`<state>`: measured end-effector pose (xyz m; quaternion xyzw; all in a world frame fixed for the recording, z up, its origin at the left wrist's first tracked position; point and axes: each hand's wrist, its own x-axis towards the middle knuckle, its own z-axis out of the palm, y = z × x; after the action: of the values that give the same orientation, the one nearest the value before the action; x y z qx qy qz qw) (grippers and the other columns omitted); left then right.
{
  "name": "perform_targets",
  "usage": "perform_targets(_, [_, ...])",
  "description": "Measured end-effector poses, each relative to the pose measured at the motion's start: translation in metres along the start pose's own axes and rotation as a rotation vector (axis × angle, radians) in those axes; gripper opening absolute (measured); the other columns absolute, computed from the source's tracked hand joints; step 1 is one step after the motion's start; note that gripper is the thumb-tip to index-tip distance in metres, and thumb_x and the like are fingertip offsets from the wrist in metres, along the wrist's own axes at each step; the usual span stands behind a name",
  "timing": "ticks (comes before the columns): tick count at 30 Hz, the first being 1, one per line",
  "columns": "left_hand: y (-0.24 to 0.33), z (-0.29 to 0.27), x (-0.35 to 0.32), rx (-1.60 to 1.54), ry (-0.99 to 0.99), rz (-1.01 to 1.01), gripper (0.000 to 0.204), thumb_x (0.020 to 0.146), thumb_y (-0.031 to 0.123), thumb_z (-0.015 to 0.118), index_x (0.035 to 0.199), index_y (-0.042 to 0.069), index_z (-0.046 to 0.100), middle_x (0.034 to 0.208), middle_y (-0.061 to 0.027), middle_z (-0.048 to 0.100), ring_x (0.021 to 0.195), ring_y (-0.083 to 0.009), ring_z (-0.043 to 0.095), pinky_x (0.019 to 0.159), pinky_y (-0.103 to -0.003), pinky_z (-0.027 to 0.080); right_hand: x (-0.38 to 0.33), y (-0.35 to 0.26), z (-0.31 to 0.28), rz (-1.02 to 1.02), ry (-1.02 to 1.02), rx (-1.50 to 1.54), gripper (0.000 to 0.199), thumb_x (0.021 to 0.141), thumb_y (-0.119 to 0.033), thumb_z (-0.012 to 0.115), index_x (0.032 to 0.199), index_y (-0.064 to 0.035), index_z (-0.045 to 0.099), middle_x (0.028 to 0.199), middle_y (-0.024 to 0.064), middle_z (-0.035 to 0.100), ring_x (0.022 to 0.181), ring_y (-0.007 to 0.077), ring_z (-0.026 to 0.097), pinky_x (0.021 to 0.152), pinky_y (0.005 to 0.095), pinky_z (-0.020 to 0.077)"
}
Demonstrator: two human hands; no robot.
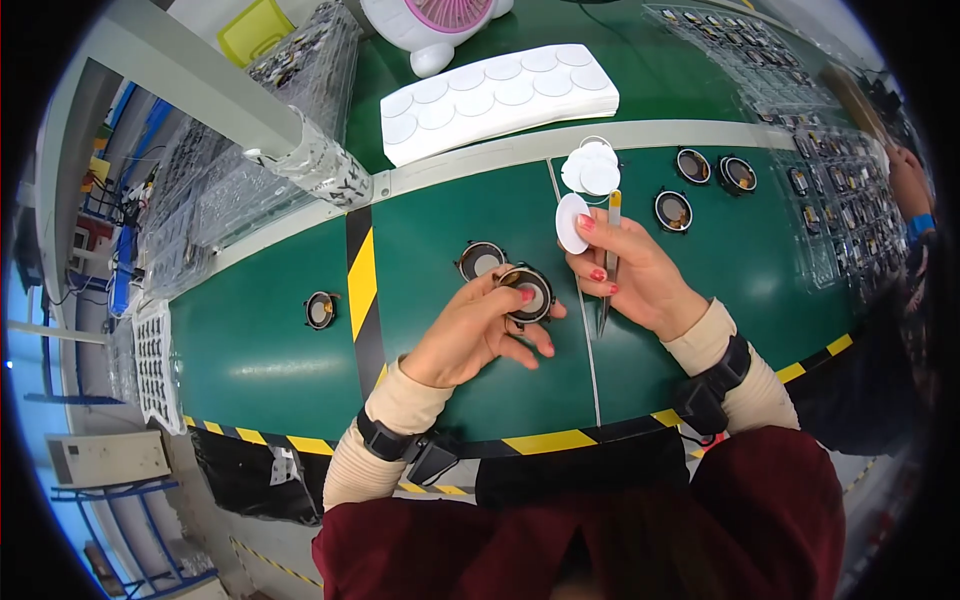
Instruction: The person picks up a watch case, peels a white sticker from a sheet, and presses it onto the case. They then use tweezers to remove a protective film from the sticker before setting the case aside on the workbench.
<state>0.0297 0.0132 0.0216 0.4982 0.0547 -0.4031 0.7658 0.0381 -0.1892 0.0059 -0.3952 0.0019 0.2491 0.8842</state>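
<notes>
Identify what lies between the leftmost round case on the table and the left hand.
In the head view, a black-and-yellow tape strip lies between the leftmost round case and the left hand.

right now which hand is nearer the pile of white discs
Right: in the picture, the right hand is just below the pile; the left hand is lower and farther left.

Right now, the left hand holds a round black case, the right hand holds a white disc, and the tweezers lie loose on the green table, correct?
Not quite: the tweezers are not lying loose; the head view shows the right hand holding them together with the white disc. The left hand does hold the round black case.
</notes>
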Motion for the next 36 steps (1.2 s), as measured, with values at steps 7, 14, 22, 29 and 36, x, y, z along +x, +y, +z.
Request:
perform_targets(7, [0.001, 0.01, -0.003, 0.08, -0.043, 0.147, 0.03, 0.093, 0.014, 0.036, 0.117, 0.0, 0.045, 0.103, -0.0187, 0.059, 0.049, -0.014, 0.051, 0.038, -0.018, 0.04, 0.0, -0.001, 0.001, -0.02, 0.071, -0.032, 0.017, 0.09, -0.023, 0.05, 0.088, -0.0065, 0.05, 0.066, -0.0008, 0.042, 0.054, 0.0053, 0.036, 0.044, 0.0184, 0.027])
perform_targets(14, [-0.002, 0.003, 0.001, -0.059, -0.117, 0.166, 0.051, 0.097, 0.038, 0.017, 0.118, 0.001, 0.045, 0.099, -0.0191, 0.06, 0.039, -0.0093, 0.039, 0.035, -0.017, 0.03, -0.002, 0.0, 0.006, -0.003, 0.061, -0.067, 0.017, 0.09, -0.024, 0.05, 0.085, -0.0071, 0.049, 0.062, -0.0003, 0.042, 0.052, 0.0054, 0.035, 0.044, 0.0186, 0.0262])
perform_targets(22, [-0.002, 0.008, 0.001, -0.013, -0.027, 0.237, 0.051, 0.097, 0.039, 0.018, 0.117, 0.001, 0.045, 0.098, -0.0181, 0.061, 0.039, -0.0078, 0.036, 0.036, -0.016, 0.029, -0.005, -0.004, 0.011, -0.004, 0.086, -0.12, 0.017, 0.089, -0.024, 0.051, 0.085, -0.0069, 0.049, 0.063, 0.0009, 0.045, 0.051, 0.0052, 0.035, 0.043, 0.0186, 0.0249])
perform_targets(29, [-0.005, 0.005, 0.003, 0.059, -0.013, 0.277, 0.036, 0.097, 0.03, 0.031, 0.11, 0.001, 0.048, 0.097, -0.0149, 0.061, 0.042, -0.0066, 0.037, 0.037, -0.016, 0.028, -0.007, -0.004, 0.02, 0.008, 0.136, -0.181, 0.018, 0.088, -0.024, 0.051, 0.086, -0.0056, 0.05, 0.067, 0.0026, 0.049, 0.053, 0.0046, 0.038, 0.042, 0.0178, 0.0244])
perform_targets(36, [-0.012, 0.005, 0.004, 0.076, 0.03, 0.297, 0.027, 0.096, 0.025, 0.039, 0.103, 0.002, 0.05, 0.088, -0.0097, 0.06, 0.045, -0.0073, 0.039, 0.037, -0.016, 0.028, -0.01, -0.001, 0.019, -0.002, 0.117, -0.254, 0.019, 0.087, -0.023, 0.054, 0.087, -0.0041, 0.052, 0.072, 0.0046, 0.052, 0.057, 0.0037, 0.041, 0.042, 0.0169, 0.0244])
